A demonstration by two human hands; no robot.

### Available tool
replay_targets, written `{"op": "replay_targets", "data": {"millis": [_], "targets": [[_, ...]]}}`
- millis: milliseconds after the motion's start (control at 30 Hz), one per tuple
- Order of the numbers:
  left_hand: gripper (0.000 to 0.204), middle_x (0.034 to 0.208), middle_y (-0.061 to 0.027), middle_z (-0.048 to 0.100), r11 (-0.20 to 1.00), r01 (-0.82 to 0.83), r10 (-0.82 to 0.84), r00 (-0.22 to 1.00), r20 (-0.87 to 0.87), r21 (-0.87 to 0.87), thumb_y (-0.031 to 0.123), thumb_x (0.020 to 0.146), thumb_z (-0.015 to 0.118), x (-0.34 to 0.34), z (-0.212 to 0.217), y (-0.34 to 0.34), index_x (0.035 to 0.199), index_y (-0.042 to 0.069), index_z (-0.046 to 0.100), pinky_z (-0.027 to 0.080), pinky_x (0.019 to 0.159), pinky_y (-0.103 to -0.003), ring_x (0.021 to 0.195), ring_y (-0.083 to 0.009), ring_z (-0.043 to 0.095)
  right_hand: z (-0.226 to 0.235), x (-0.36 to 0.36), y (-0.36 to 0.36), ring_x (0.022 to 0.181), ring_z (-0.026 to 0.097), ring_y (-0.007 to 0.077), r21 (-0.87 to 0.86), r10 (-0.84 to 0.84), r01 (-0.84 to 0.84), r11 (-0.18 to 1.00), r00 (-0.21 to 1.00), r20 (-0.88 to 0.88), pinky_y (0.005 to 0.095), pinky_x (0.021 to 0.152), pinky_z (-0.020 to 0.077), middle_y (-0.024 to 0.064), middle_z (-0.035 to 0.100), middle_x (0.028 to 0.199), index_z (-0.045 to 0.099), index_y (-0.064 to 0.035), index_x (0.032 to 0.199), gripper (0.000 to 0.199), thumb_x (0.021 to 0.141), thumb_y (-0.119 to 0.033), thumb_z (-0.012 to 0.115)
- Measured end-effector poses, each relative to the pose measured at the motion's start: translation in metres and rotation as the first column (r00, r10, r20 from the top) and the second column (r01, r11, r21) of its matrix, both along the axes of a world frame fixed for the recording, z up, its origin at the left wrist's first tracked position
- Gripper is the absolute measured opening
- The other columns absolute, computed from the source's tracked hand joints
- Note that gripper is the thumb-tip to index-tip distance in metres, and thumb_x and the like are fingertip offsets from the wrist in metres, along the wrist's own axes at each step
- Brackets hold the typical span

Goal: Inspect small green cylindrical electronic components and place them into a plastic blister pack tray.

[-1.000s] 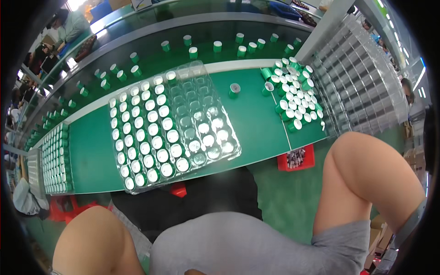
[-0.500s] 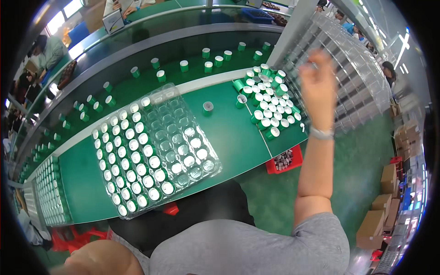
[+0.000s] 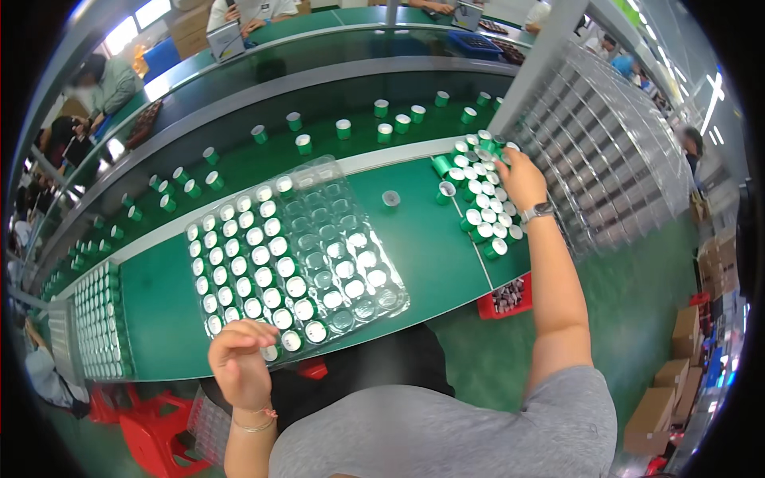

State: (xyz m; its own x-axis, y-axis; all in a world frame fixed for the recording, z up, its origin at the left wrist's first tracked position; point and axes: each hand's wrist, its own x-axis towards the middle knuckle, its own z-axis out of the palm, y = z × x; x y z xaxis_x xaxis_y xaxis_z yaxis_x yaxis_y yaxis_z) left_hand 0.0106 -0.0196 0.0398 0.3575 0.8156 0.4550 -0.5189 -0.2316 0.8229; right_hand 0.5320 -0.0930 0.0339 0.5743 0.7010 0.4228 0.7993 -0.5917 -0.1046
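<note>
My right hand [image 3: 523, 182] is at the far side of a cluster of small green cylinders with white tops [image 3: 488, 203], its bent fingers apart and touching or just over them. Whether a cylinder sits between the fingertips is partly hidden. My left hand [image 3: 241, 362] is raised over the near left corner of a clear plastic tray [image 3: 319, 211], fingers loosely bent and apart, with nothing in them. Green cylinders with white tops [image 3: 255, 237] fill the tray's left rows. Its right part has bare pockets and several white discs [image 3: 355, 287]. Between tray and cluster stands one grey-topped cup [image 3: 390, 199].
Behind the green table, a belt [image 3: 319, 111] carries scattered cylinders. Stacked clear trays [image 3: 606, 151] stand right of the cluster, beside a metal post [image 3: 538, 68]. Below the edge is a red bin [image 3: 510, 297] of small parts. Another filled tray [image 3: 100, 319] lies far left.
My right hand has come down from in front of the stacked trays to the cylinder cluster. My left hand has risen into view by the tray's near corner. The whole view has shifted slightly.
</note>
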Motion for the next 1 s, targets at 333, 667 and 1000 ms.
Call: {"op": "replay_targets", "data": {"millis": [333, 667, 1000], "targets": [[0.031, 0.102, -0.0093, 0.063, 0.959, -0.273, 0.226, 0.894, -0.386, -0.073, -0.008, 0.083, 0.068, 0.011, -0.025, 0.009, 0.112, -0.001, 0.059, 0.052, 0.086, -0.031, 0.094, -0.0169, 0.063, 0.037, -0.223, 0.051, 0.080, 0.054, 0.0014, 0.611, 0.643, -0.316, 0.726, -0.002, -0.765, 0.0185, 0.056, 0.0456, -0.0053, 0.059, 0.095, 0.056, -0.0127, 0.128, 0.032, 0.100, -0.028, 0.056], [0.042, 0.117, -0.0103, 0.057, 0.964, -0.213, 0.166, 0.951, -0.263, -0.160, -0.010, 0.079, 0.072, 0.014, -0.013, 0.036, 0.117, -0.003, 0.059, 0.054, 0.092, -0.032, 0.103, -0.0187, 0.064, 0.017, -0.325, 0.104, 0.083, 0.058, 0.0040, 0.535, 0.482, -0.568, 0.626, -0.258, -0.837, 0.0193, 0.058, 0.0496, 0.0004, 0.063, 0.107, 0.053, -0.0077, 0.131, 0.035, 0.100, -0.023, 0.057], [0.043, 0.123, -0.0144, 0.061, 0.936, -0.207, 0.144, 0.963, -0.228, -0.285, -0.014, 0.081, 0.064, 0.011, -0.017, 0.037, 0.122, -0.005, 0.055, 0.052, 0.096, -0.032, 0.109, -0.0200, 0.063, 0.029, -0.291, 0.095, 0.086, 0.061, 0.0078, 0.608, 0.537, -0.472, 0.639, -0.293, -0.791, 0.0218, 0.069, 0.0497, 0.0032, 0.063, 0.108, 0.060, -0.0020, 0.123, 0.029, 0.095, -0.011, 0.063]]}}
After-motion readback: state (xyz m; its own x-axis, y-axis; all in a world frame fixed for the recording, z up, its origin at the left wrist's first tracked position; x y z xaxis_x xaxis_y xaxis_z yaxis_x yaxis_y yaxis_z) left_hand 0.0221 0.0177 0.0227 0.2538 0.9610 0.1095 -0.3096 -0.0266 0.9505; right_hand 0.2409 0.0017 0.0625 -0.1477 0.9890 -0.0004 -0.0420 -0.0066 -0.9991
